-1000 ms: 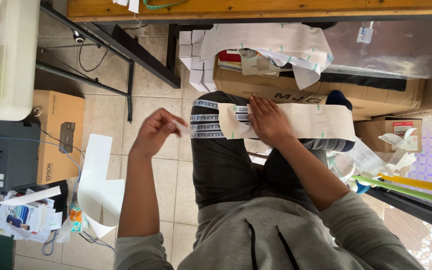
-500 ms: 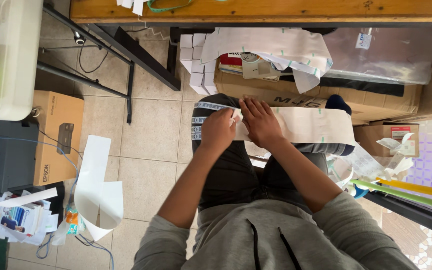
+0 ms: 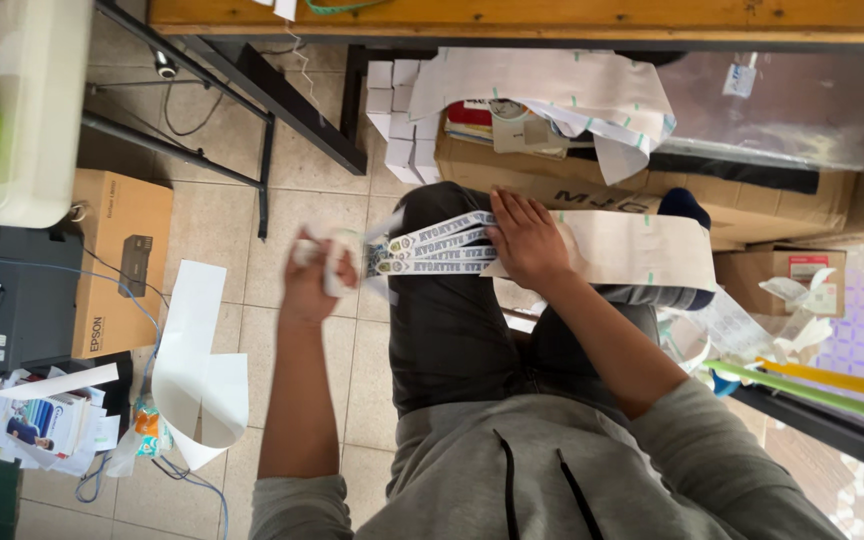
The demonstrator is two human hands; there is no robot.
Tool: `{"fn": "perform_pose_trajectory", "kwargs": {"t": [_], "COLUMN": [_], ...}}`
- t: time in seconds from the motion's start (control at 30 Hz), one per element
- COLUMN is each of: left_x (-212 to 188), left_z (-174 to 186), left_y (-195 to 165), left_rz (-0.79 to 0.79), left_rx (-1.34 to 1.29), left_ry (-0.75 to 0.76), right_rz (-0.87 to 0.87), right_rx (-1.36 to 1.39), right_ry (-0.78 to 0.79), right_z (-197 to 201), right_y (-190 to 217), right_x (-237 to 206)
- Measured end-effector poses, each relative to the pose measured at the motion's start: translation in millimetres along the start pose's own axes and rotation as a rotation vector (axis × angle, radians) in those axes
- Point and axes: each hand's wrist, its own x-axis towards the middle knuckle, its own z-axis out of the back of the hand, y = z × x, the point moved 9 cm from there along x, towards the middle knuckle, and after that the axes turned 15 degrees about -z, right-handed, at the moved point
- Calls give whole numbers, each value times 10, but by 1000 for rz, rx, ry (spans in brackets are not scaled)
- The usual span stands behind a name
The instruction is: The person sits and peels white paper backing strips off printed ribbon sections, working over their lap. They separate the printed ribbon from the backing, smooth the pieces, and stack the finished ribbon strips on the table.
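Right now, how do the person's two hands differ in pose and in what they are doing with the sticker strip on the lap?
The right hand lies flat and open, pressing the paper sticker strip onto the knee; the left hand is curled shut around a peeled white piece off to the side. The right hand looks sharp, while the left hand is blurred. The right hand sits over the lap, the left hand over the tiled floor. Both are bare.

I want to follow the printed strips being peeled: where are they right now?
In the head view, the printed strips lie across the person's knee at centre frame, between the left hand pulling at their end and the right hand pressing the backing sheet.
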Motion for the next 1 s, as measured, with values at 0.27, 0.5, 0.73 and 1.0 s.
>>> {"fn": "perform_pose_trajectory", "kwargs": {"t": [0.27, 0.5, 0.73, 1.0], "left_x": [155, 250, -652, -1036], "left_z": [1278, 856, -2333, -3250], "left_y": [-1710, -1012, 941, 1706], "left_rz": [-418, -469, -788, -294], "left_rx": [620, 613, 1540, 1032], "left_ry": [-788, -338, 1008, 1120], "right_rz": [-39, 15, -596, -695], "right_rx": [272, 471, 1601, 1282], "right_ry": [19, -225, 559, -18], "right_z": [93, 889, 140, 590], "right_y": [-131, 11, -7, -2580], "right_x": [38, -153, -913, -1931]}}
